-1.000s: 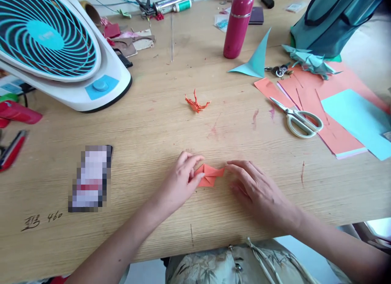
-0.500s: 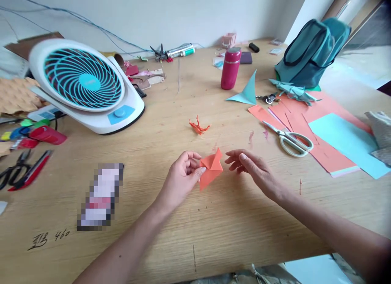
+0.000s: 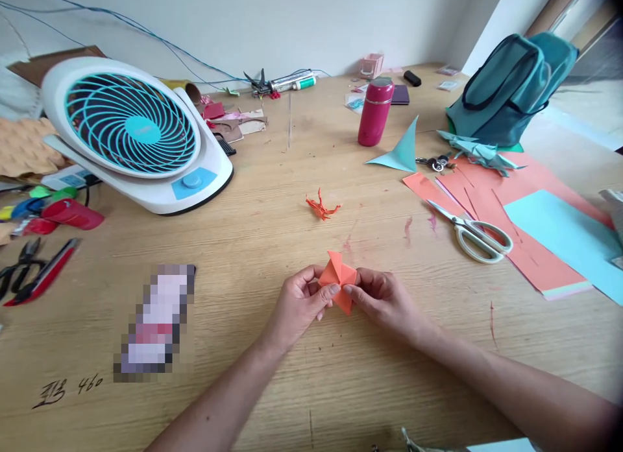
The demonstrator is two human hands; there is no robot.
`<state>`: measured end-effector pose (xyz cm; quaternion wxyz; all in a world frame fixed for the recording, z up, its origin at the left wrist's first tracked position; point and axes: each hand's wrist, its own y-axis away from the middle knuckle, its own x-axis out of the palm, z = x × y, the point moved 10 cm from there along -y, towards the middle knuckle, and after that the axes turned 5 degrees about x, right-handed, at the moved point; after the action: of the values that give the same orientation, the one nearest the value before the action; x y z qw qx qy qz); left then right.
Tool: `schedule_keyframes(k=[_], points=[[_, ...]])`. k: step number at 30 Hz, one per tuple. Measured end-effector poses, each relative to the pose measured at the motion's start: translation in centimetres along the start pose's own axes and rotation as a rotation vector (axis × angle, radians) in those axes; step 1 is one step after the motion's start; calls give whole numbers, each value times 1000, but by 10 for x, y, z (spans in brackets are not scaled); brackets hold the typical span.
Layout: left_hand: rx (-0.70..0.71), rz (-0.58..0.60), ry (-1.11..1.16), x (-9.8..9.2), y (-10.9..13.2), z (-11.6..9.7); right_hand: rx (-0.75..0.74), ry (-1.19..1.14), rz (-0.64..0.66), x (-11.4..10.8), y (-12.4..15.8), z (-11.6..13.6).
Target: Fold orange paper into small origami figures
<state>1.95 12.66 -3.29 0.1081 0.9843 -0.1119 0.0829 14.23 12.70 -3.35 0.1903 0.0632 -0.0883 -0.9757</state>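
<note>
1. At the near side of the worktop (image 3: 253,244), a folded orange paper (image 3: 341,273) is held between both hands.
2. Left hand (image 3: 302,301) — grasping the paper's left side, thumb on its face.
3. Right hand (image 3: 383,301) — pinching its right side.
4. Beyond the paper lies a small orange figure (image 3: 321,209); scissors (image 3: 462,223) rest to the right, partly over orange sheets (image 3: 535,264).

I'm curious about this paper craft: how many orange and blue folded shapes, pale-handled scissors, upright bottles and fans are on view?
Orange folded shapes: 2 (held piece, small figure)
Blue folded shapes: 2 (pointed piece, spiky figure)
Pale-handled scissors: 1
Upright bottles: 1
Fans: 1
Total: 7
</note>
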Motion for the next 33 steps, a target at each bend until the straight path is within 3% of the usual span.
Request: schedule_keyframes(k=[6,11,18,29,33], points=[[-23,-22,-13,-5,-2,5,-9,97,-11,3,4,3],[21,19,-47,-1,-1,1,-31,148,18,4,4,5],[-47,75,-7,3,2,10,-39,165,38,6,6,6],[4,79,-15,4,2,0,-73,81,77,8,9,8],[20,63,-29,2,2,-2,-42,147,52,5,9,2]])
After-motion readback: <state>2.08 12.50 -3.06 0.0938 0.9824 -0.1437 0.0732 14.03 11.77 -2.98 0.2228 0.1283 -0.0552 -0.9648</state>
